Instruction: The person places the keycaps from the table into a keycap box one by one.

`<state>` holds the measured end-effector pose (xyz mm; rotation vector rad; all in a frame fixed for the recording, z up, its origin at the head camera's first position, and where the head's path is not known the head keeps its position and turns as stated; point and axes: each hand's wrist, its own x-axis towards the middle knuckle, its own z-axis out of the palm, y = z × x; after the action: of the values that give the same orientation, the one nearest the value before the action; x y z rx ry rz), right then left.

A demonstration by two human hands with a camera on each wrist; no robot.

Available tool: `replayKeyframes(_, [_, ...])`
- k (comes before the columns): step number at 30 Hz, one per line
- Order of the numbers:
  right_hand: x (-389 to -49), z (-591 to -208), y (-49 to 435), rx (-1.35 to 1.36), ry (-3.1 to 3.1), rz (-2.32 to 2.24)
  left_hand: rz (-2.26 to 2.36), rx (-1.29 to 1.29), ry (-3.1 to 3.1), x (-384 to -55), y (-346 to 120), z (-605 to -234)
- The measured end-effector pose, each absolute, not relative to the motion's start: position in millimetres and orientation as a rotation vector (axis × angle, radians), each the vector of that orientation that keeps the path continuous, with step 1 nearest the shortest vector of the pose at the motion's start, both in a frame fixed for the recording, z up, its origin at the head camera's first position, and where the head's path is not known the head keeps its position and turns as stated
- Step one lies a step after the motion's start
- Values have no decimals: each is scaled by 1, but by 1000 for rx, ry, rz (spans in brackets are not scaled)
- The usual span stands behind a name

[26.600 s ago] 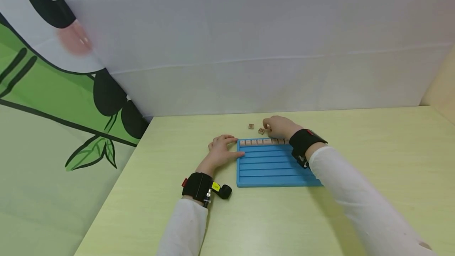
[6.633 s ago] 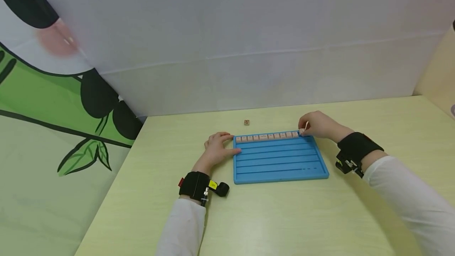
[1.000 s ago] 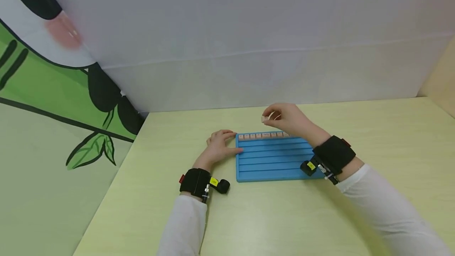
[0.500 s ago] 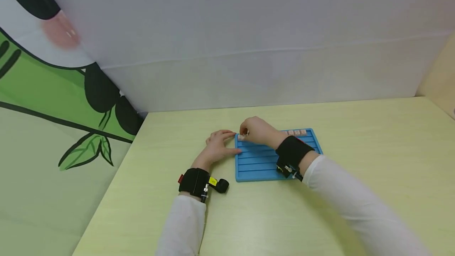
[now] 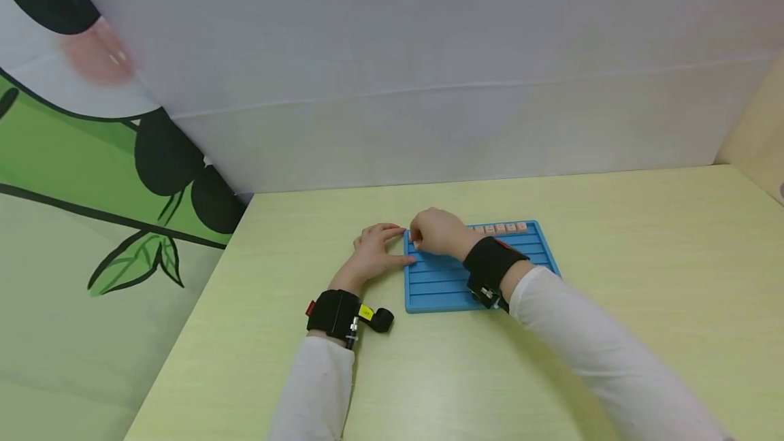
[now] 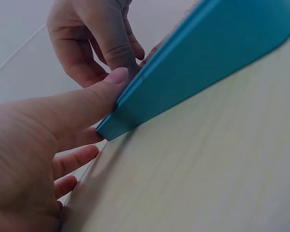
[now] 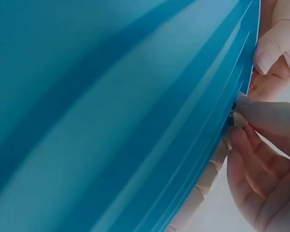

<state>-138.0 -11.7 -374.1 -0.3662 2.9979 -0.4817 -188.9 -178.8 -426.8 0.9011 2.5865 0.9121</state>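
A blue slotted tray [image 5: 441,288] lies on the table, with a row of small beige keycaps [image 5: 501,229] along its far edge. Spread along the tray's left side, my left hand [image 5: 371,256] touches the rim with its thumb and the far corner with a finger; the left wrist view shows the thumb [image 6: 113,79] on the rim. At the left end of the row, my right hand [image 5: 442,233] pinches a keycap [image 7: 239,121] between thumb and finger against the tray's edge. That hand hides part of the row in the head view.
The pale wooden table [image 5: 637,250] extends around the tray. A white sheet [image 5: 453,87] hangs behind it, and a green printed cloth [image 5: 73,155] is at the left. Black camera straps [image 5: 333,315] wrap both wrists.
My right hand has carried a keycap leftward and down to the row's left end. The loose keycap seen earlier behind the tray is gone from there. My left hand has stayed at the rim.
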Motion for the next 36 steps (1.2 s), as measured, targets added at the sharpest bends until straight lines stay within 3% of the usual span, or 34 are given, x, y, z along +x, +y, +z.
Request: replayKeyframes(36, [-139, -374, -19, -345, 2996, -398, 907, 918, 2587, -187, -178, -425])
